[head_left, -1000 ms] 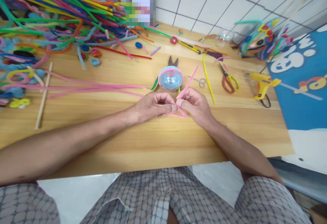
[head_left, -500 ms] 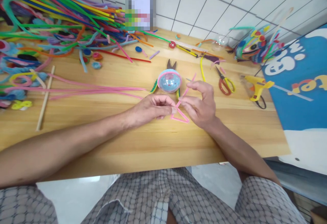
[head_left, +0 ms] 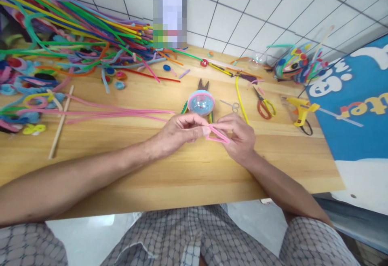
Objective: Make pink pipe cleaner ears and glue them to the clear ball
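A pink pipe cleaner [head_left: 218,139], bent into a narrow triangle, is held in front of me above the table. My left hand [head_left: 189,128] pinches its left corner between thumb and fingers. On the other side, my right hand [head_left: 238,136] has its fingers closed around the right part of the strip. Just beyond my hands sits a clear half-dome [head_left: 201,104] with a pink and light blue rim. Behind it show the dark jaws of pliers [head_left: 203,84]; their handles are partly covered by the dome and my hands.
Long pink pipe cleaners [head_left: 130,113] and a wooden stick [head_left: 61,122] lie to the left. A colourful pile of pipe cleaners [head_left: 91,27] fills the back left. To the right are small scissors [head_left: 235,106], red-and-yellow scissors [head_left: 264,106] and a yellow glue gun [head_left: 301,109].
My right hand has lowered and closed in, and the pipe cleaner's free upper end, which pointed up and away, is now folded down alongside the triangle. The view has shifted slightly.
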Demonstrator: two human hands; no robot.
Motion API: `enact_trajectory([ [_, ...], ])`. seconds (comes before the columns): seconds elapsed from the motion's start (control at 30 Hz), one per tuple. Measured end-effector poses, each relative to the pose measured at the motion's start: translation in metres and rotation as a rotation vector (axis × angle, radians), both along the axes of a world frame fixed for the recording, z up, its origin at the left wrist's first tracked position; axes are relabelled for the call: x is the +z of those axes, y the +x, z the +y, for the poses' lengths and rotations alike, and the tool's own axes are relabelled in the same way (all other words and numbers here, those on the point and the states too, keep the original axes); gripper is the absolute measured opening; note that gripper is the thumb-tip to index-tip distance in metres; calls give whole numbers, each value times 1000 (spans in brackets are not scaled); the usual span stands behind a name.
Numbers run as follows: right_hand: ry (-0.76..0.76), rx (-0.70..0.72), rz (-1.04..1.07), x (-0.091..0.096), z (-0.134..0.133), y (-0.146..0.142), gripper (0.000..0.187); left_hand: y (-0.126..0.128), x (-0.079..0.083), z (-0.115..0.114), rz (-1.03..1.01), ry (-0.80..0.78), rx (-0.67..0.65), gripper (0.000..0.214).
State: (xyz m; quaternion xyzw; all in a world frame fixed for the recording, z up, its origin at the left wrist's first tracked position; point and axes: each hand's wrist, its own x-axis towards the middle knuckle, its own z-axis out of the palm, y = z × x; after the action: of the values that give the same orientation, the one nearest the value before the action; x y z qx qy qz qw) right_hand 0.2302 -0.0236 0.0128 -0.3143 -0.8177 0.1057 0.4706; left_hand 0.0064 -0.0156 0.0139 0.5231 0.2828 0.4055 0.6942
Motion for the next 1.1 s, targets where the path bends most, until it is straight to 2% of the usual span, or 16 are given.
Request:
enact_trajectory([
  [0.2,-146,33,101,-2,-4,-6,21,1,-5,0,-5,24,72,26],
  [0.33,-214,52,106,1,-5,-7,22,1,-6,-1,2,13,101,31],
  [0.43,-290,82,88,2,-7,-6,31,2,-6,0,-1,-9,150,33],
  [0.57,-417,92,132,-3,-10,-6,35,3,-8,2,-9,-45,210,36],
  [0.7,-480,6,156,-8,-14,-10,19,4,-7,2,-25,-59,219,41],
  [0.8,-463,-68,149,-5,-15,-15,5,5,-6,1,-21,-71,224,41],
  [0.97,-476,-143,126,-1,-16,-19,5,5,-7,0,32,-82,210,44],
  [1.1,-622,-105,200,-5,-14,-16,7,5,-10,2,14,-108,171,44],
])
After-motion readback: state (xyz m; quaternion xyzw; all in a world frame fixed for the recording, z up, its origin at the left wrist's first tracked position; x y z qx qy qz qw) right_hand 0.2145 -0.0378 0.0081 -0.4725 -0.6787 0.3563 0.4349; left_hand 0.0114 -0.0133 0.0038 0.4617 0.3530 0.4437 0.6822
